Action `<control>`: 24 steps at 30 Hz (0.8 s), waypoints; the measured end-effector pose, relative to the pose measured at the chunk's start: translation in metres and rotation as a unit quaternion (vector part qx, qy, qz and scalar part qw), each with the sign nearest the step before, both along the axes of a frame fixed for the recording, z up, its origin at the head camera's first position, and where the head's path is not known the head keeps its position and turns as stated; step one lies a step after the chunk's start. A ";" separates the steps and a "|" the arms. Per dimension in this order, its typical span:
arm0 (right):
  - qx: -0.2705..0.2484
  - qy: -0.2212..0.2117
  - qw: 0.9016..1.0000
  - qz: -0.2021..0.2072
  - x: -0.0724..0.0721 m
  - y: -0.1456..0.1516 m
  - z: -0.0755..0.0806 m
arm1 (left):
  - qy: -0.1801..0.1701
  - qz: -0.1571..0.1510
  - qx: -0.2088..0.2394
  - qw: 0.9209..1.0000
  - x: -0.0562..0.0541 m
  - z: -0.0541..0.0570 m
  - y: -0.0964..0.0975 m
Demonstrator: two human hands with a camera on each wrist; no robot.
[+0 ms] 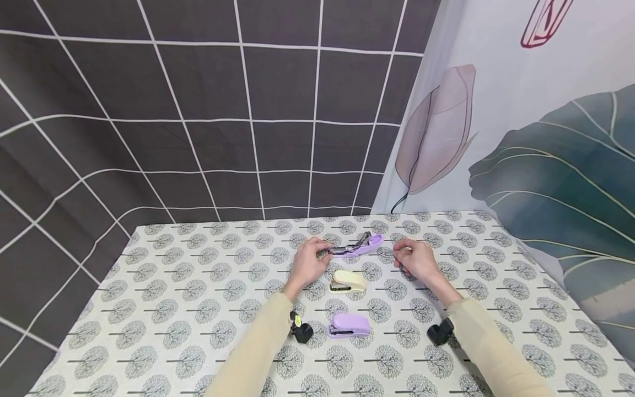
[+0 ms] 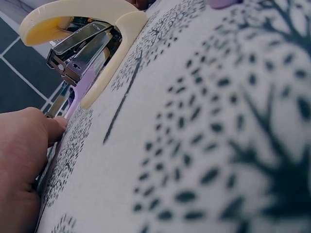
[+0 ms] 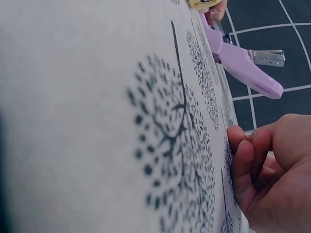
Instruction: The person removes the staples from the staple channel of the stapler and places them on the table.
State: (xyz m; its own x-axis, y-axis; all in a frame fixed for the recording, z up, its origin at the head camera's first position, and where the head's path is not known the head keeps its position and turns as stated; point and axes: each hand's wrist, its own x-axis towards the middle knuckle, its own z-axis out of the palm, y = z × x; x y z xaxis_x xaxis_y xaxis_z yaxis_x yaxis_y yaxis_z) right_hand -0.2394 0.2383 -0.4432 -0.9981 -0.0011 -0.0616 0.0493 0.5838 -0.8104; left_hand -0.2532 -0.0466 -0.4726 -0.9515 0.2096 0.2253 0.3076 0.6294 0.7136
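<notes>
- Clock directions are read from the head view, with 12 at the far side.
- The left hand point(image 1: 310, 262) pinches the 9 o'clock end of the opened purple stapler point(image 1: 353, 253) between thumb and fingers.
- That stapler lies near the worktop's point(image 1: 223, 275) 12 o'clock edge, its cover swung back towards 2 o'clock with the hollow inside showing and a metal part tilted up.
- The right hand point(image 1: 415, 259) is near it, towards 4 o'clock, apart from it; its grip is narrow, fingers curled in low by the cloth, and I cannot tell whether they pinch anything small.
- The cream stapler point(image 1: 353, 278) sits just beside the opened one, at its 6 o'clock.
- A second purple stapler point(image 1: 352, 322), closed, sits farther towards 6 o'clock.
- A dark grid-patterned curtain point(image 1: 208, 143) hangs beyond, at 11 o'clock.
</notes>
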 end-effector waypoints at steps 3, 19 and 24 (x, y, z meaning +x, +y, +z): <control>-0.028 -0.006 1.000 -0.006 0.005 0.004 0.000 | 0.011 -0.008 0.014 1.000 0.000 -0.003 0.001; 0.046 0.186 0.962 0.194 0.056 -0.061 0.038 | -0.046 -0.106 0.124 0.986 0.055 0.023 -0.030; 0.112 0.202 0.940 0.250 0.059 -0.091 0.036 | -0.025 -0.112 0.098 0.989 0.065 0.011 -0.018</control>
